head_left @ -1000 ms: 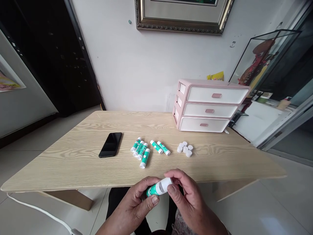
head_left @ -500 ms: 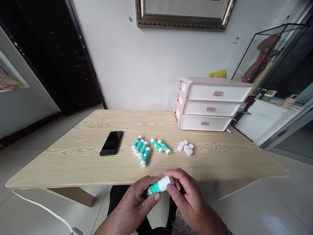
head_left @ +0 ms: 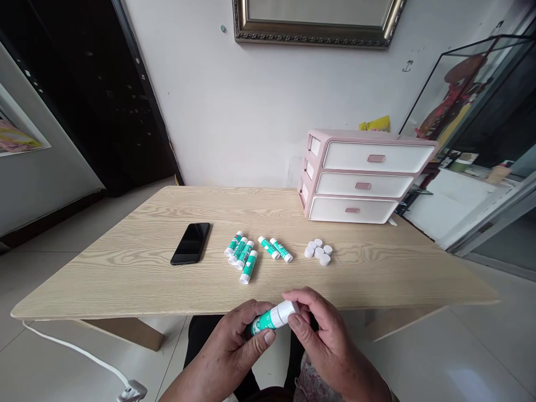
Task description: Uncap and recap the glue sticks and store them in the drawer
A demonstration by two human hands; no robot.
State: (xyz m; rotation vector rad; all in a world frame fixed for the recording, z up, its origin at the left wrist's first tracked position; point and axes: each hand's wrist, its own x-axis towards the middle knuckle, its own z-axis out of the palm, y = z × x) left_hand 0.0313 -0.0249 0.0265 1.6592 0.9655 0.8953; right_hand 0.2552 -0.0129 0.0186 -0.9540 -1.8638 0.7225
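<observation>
Cap (head_left: 287,309) now snug on cylindrical stick (head_left: 268,320)

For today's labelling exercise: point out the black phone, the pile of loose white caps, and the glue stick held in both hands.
black phone (head_left: 190,243), head view, middle of its dark screen.
loose white caps (head_left: 317,252), head view, centre cap of the pile.
glue stick (head_left: 268,320), head view, green label between the fingers.

Legible text — none. Glue sticks (head_left: 246,255), centre of frame: green-and-white labels, print too small to read. Held glue stick (head_left: 270,319), lower centre: label blurred. Yellow packet (head_left: 374,123), upper right — markings unreadable.
</observation>
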